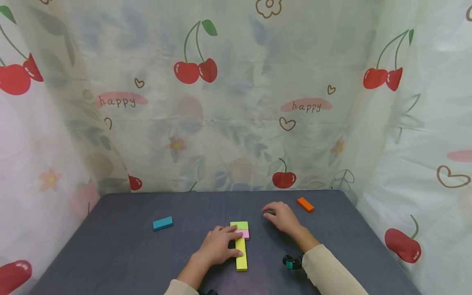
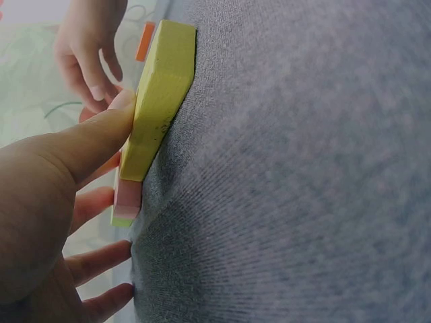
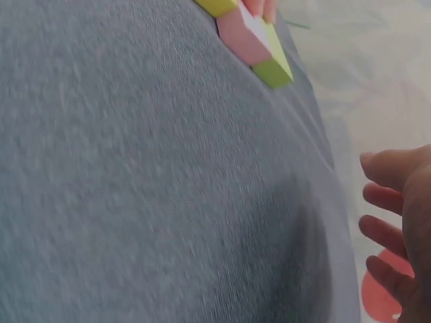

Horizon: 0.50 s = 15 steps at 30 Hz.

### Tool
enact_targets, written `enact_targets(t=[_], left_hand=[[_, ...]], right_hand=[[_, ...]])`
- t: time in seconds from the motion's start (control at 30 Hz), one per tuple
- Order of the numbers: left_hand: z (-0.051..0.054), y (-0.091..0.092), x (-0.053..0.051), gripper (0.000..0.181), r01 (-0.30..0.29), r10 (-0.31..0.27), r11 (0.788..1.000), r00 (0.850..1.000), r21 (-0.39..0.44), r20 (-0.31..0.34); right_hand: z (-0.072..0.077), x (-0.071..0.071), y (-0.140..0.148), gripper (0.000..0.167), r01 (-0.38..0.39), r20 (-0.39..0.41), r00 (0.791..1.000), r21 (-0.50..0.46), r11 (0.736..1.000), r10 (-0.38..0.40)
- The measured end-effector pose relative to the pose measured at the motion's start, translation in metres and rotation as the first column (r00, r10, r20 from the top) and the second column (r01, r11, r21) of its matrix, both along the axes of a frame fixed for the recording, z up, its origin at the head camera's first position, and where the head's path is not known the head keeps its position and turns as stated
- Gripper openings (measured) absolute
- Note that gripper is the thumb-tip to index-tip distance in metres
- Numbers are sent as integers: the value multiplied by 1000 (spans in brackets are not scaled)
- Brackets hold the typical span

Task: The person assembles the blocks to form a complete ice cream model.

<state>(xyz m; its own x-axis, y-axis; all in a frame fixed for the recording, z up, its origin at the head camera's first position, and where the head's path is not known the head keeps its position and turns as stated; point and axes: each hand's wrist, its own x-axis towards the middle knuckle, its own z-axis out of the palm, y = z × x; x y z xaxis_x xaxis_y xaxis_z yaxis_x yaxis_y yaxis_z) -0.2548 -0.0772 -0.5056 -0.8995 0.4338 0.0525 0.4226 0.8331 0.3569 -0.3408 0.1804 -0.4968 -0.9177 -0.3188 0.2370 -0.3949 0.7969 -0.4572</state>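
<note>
A yellow block (image 1: 241, 262), a pink block (image 1: 244, 234) and a light green block (image 1: 239, 225) lie in a line on the dark table, touching end to side. My left hand (image 1: 219, 245) rests over them from the left. Its thumb (image 2: 111, 128) touches the yellow block, and other fingers reach over the pink and green blocks, spread and fairly straight. To the right of the line, my right hand (image 1: 284, 217) is held above the table with loosely bent fingers and nothing in them. The right wrist view shows its fingers apart from the pink block (image 3: 246, 33).
An orange block (image 1: 305, 204) lies at the back right, just beyond the right hand. A blue block (image 1: 162, 223) sits on the left of the table. Cherry-printed curtains (image 1: 236, 102) surround the table's back and sides. A black wrist device (image 1: 292, 262) is by the right sleeve.
</note>
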Motion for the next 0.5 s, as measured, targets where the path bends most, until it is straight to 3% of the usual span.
enact_targets(t=[0.27,0.5], left_hand=[[2,-1,1,59,12,-12,1000,1000,11,-7],[2,-2,2,59,16,-16,1000,1000,14,-8]], right_hand=[[-1,-3,17,23,50,-123,991,20,999,-47],[2,0,28,27,92,-246,966,27,995,-83]])
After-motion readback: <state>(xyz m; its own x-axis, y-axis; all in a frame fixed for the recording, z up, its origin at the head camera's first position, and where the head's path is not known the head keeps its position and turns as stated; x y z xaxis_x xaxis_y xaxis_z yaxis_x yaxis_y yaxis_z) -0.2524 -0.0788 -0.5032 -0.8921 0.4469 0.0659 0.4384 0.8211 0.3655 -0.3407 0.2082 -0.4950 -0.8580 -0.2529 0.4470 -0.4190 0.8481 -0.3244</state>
